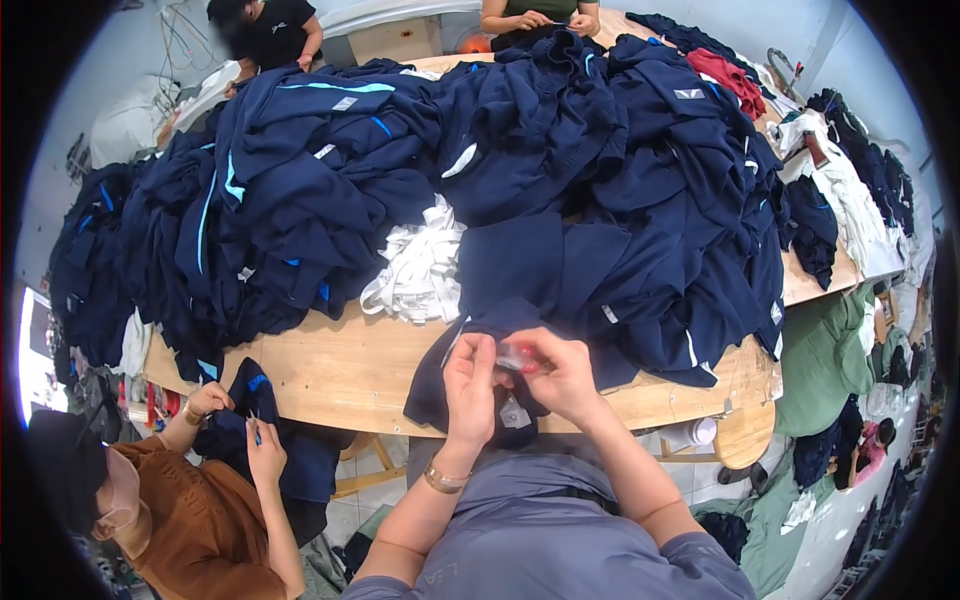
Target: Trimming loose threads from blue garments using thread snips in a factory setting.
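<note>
Red object (520, 358), blurred, in closed right fingers (549, 347).

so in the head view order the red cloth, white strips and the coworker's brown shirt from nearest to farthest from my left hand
1. white strips, ahead of your left hand
2. brown shirt, lower left
3. red cloth, far upper right

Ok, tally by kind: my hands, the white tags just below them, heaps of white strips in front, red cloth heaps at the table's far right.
Hands, left hand and right hand: 2
White tag: 1
Heap of white strips: 1
Red cloth heap: 1
Total: 5
</note>
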Demonstrator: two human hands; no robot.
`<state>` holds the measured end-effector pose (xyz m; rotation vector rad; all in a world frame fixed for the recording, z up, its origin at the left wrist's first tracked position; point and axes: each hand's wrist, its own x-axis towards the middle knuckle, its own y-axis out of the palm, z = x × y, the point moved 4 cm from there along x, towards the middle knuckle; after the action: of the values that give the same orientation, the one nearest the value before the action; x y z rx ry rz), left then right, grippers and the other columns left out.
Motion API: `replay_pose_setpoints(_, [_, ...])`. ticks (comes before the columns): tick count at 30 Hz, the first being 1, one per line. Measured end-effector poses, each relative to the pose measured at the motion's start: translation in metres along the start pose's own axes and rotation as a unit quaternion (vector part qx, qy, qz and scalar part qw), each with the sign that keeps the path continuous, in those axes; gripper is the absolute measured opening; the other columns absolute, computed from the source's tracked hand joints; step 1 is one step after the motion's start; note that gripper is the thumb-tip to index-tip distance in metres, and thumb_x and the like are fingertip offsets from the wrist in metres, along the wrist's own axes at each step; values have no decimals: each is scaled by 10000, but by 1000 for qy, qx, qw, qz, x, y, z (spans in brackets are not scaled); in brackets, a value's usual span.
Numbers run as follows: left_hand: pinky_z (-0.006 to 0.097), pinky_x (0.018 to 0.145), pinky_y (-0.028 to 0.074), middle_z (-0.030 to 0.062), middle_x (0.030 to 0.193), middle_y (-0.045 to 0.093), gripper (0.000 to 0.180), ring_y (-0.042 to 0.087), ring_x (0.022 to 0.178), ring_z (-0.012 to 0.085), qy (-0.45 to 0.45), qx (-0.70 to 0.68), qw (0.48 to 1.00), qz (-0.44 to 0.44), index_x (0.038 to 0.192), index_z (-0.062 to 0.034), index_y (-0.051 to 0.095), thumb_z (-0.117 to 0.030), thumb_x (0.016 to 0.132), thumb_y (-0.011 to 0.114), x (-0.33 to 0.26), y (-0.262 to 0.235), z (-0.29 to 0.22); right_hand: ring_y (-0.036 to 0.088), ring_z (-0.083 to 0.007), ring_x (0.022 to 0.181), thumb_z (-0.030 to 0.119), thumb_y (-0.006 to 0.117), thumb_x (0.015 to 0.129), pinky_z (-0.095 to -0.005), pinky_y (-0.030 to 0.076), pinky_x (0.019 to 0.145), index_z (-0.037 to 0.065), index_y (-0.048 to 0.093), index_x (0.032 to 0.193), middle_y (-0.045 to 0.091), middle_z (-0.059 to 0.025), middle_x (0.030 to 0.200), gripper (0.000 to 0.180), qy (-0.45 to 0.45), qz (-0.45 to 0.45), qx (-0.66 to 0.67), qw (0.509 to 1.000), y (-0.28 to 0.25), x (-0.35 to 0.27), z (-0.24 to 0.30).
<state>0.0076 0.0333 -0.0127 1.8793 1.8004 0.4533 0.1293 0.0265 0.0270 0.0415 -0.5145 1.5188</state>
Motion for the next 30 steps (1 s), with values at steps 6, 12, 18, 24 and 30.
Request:
replay_pose_setpoints(6, [180,537,430,32,853,570,149,530,610,64,190,262,946,-17,934,-11,522,-115,873,611,-8,10,-25,289,-18,388,106,600,880,-206,255,378,34,599,901,440,60,561,75,283,-36,525,802,-2,2,-31])
replay_pose_setpoints(12, [213,522,494,146,1121,549,324,646,678,139,189,428,881,77,1083,-29,584,-43,775,682,0,32,-39,273,-13,375,120,603,881,-203,215,362,30,602,909,421,63,540,94,305,36,522,796,-6,1,-25])
replay_pose_setpoints(18, [237,633,526,132,1025,599,189,649,715,157,177,400,896,82,962,-14,654,-52,780,688,5,29,-37,285,-12,380,113,607,878,-200,193,362,28,596,928,439,52,546,100,271,71,488,827,-11,7,-6])
replay_pose_setpoints(24, [247,735,526,95,1029,603,149,615,833,122,51,224,970,83,963,22,638,-34,826,645,19,11,-22,256,-13,386,127,557,910,-201,199,373,21,571,1006,357,70,517,144,233,30,508,828,-18,2,-8])
replay_pose_setpoints(30, [430,836,517,88,1082,617,104,581,910,134,-119,-51,989,67,964,-75,636,-120,902,566,24,-2,-14,259,-9,415,302,471,959,-198,214,388,21,567,955,314,86,524,296,220,-38,350,910,-32,-12,-28])
